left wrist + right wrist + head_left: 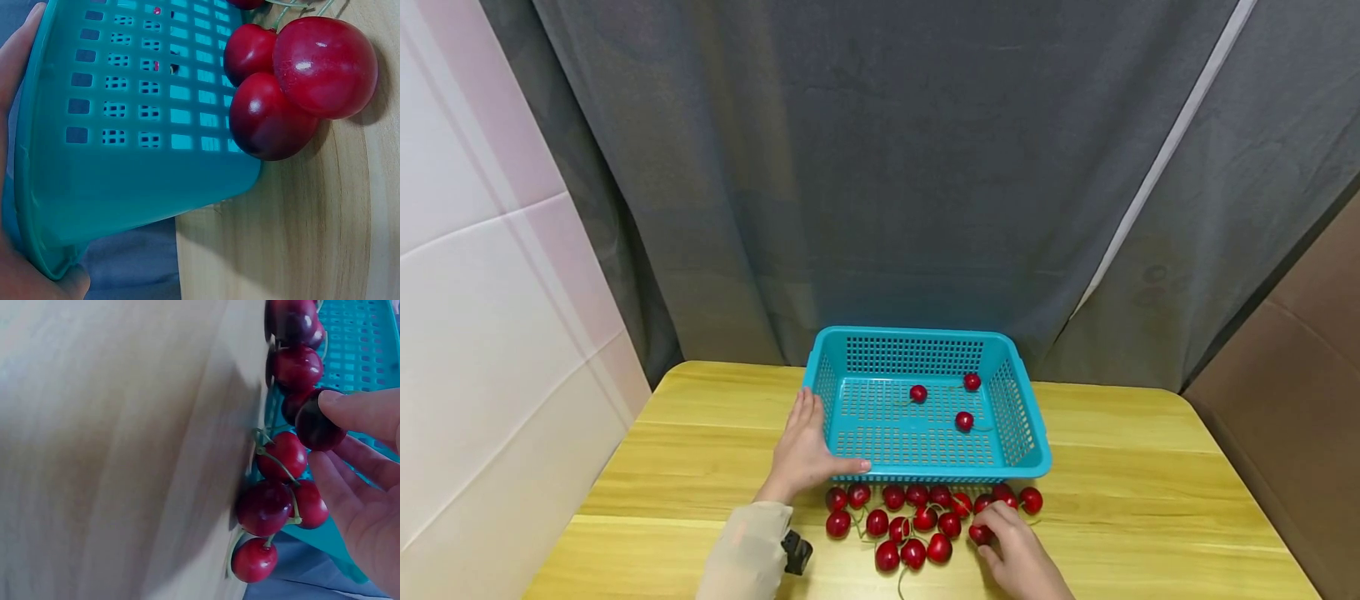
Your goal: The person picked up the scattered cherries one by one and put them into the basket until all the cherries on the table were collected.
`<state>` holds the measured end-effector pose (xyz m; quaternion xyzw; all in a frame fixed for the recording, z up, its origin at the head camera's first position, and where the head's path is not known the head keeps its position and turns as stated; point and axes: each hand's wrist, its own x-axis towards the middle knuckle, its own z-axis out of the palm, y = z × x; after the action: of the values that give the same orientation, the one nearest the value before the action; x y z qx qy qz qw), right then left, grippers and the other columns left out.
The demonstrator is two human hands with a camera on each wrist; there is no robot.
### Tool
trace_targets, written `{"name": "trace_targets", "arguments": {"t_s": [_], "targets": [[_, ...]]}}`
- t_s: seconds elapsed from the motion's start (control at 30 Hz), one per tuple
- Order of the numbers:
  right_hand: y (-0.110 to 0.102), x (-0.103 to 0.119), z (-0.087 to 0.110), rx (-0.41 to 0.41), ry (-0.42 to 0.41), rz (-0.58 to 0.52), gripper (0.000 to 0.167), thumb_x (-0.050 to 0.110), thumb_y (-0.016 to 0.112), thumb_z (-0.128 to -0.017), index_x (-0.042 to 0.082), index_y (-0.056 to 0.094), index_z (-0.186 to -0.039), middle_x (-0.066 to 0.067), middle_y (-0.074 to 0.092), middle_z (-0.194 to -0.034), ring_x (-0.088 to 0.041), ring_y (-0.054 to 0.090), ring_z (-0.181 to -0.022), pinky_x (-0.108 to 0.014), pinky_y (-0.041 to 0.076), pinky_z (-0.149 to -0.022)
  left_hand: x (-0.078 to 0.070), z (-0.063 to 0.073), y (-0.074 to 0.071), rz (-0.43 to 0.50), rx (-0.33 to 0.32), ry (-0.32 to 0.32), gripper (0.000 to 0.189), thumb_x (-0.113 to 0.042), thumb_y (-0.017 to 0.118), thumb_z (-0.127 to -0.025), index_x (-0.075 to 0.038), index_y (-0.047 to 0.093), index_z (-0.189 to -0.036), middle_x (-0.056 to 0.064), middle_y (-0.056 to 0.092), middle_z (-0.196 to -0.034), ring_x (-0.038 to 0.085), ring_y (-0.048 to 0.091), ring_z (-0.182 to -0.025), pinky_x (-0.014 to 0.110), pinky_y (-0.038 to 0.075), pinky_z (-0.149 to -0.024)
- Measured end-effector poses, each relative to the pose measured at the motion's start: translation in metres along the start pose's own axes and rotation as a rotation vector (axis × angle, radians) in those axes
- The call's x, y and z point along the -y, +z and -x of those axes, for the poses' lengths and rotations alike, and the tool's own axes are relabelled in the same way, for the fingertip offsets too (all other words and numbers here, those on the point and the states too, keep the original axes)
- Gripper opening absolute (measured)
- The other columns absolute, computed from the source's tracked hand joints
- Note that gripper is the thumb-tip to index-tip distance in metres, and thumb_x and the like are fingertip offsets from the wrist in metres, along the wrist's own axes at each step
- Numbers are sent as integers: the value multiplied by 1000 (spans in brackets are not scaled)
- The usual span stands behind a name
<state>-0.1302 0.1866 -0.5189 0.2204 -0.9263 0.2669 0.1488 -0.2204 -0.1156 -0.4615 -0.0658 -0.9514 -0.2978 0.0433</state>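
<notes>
A blue plastic basket (928, 478) with mesh walls stands on the wooden table, with three red cherries lying inside, one of them a cherry (964, 422) near the middle right. My left hand (805, 450) rests at the basket's front left corner, fingers straight along the left side and thumb along the front rim. Just in front of the basket, my right hand (1018, 554) pinches a dark red cherry (317, 425) between thumb and fingers. Several more cherries with green stems, such as a cherry (887, 556), lie loosely grouped before the basket.
Grey curtains (887, 167) hang behind the table (662, 467). A white panel (497, 292) rises at the left and a brown cardboard panel (1292, 400) at the right. A small black device (796, 552) sits at the left wrist.
</notes>
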Motion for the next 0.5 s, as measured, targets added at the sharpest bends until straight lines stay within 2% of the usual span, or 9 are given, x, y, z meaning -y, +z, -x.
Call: {"name": "trace_targets", "arguments": {"t_s": [0.17,0.5], "targets": [[-4,2,-1,0,6,15,34,-3,76,-60,15,61,-85,13,52,-88,-6,53,-81,-27,52,-73,0,0,0,2,-2,1,127,-58,79,-52,11,18,-139,23,5,-149,36,4,-138,50,17,-108],[-14,10,-5,-60,-38,4,37,-5,77,-57,17,60,-82,15,52,-88,-5,52,-82,-24,52,-72,0,0,0,-2,-2,6,128,-60,78,-51,11,19,-139,23,5,-149,36,4,-138,50,16,-109]]}}
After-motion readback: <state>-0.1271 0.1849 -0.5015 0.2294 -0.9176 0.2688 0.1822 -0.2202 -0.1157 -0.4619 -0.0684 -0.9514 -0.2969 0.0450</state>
